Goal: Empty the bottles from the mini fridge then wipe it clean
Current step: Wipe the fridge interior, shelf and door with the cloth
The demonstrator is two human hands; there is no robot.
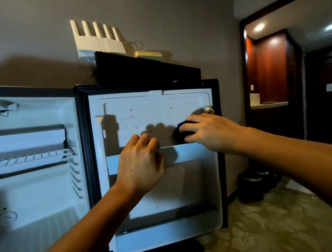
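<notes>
Wiping the inner panel of the open mini fridge door (155, 99); no bottles are visible in the fridge.

The right hand (206, 131) grasps a dark blue cloth (179, 133), bunched into a soft pad, and presses it on the upper door panel, just above the door shelf rail (186, 152); the left hand (142, 163) curls its fingers over this rail and holds it, probably to steady the door; small reddish spots (135, 118) lie scattered on the smooth, matt white plastic, more of them on the lower panel; I think the cloth could smear these spots and not lift them if it is too dry; a hard pull could bend the thin plastic rail; the wire rack (29, 157) in the cabinet is ribbed, so dirt may hide between its bars.
</notes>
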